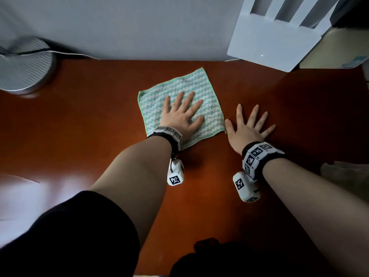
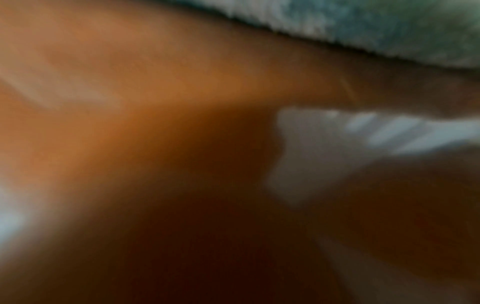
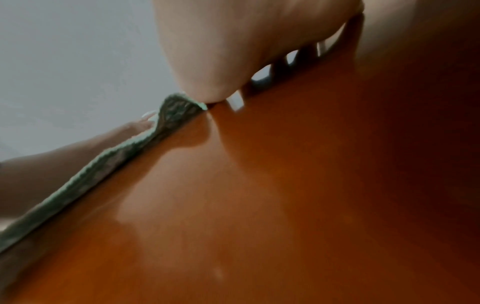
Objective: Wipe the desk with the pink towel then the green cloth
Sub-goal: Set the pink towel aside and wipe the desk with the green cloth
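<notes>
A green-and-white striped cloth (image 1: 189, 84) lies spread flat on the reddish-brown desk (image 1: 89, 120), near the back middle. My left hand (image 1: 181, 112) presses flat on its near half, fingers straight and spread. My right hand (image 1: 249, 128) lies flat on the bare desk just right of the cloth, fingers spread, thumb close to the cloth's right corner. The right wrist view shows the cloth's edge (image 3: 103, 164) running along the desk, with my right hand (image 3: 246, 41) just beside it. The left wrist view is blurred, with only a strip of cloth (image 2: 389, 26) at the top.
A round grey striped object (image 1: 24, 66) stands at the back left against the wall. A white router with antennas (image 1: 279, 37) sits at the back right. A pale crumpled fabric (image 1: 345, 172) shows at the right edge, its colour unclear in the dim light.
</notes>
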Available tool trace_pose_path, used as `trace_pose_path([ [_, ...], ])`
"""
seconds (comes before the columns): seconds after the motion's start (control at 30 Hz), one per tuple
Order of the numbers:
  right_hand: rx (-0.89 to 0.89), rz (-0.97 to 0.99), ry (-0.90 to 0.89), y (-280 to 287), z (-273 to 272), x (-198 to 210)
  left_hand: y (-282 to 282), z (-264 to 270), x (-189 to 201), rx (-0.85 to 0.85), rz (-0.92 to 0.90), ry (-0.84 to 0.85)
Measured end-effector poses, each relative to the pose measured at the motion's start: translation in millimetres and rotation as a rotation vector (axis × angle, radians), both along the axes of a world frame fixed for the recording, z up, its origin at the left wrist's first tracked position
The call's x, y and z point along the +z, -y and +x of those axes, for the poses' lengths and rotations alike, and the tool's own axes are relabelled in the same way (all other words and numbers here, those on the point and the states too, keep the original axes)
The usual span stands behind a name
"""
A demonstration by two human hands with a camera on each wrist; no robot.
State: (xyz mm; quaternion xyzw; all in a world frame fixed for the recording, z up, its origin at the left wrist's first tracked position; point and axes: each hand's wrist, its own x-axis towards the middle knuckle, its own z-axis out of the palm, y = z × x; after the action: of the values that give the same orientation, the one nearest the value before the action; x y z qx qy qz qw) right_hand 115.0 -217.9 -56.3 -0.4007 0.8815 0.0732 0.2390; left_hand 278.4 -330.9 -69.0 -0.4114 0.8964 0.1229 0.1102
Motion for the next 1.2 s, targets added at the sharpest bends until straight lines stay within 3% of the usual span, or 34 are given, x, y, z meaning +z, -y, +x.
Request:
trace_pose_path([
  [0.3, -0.089, 0.016, -0.026, 40.2, 4.5, -3.5, 109.8, -1.1, 2.0, 0.118, 0.001, -0.072],
  [0.57, -0.140, 0.050, -0.009, 46.8, 6.7, -1.1, 111.9, -1.2, 1.6, 0.101, 0.000, -0.060],
  [0.97, 0.006, 0.087, 0.012, 0.2, 30.4, 7.2, -9.1, 32.1, 0.3, -0.296, -0.004, 0.038],
  [1.2, 0.108, 0.098, 0.007, -65.0, 50.6, 12.3, -131.5, 75.4, 3.2, -0.336, -0.013, 0.096],
])
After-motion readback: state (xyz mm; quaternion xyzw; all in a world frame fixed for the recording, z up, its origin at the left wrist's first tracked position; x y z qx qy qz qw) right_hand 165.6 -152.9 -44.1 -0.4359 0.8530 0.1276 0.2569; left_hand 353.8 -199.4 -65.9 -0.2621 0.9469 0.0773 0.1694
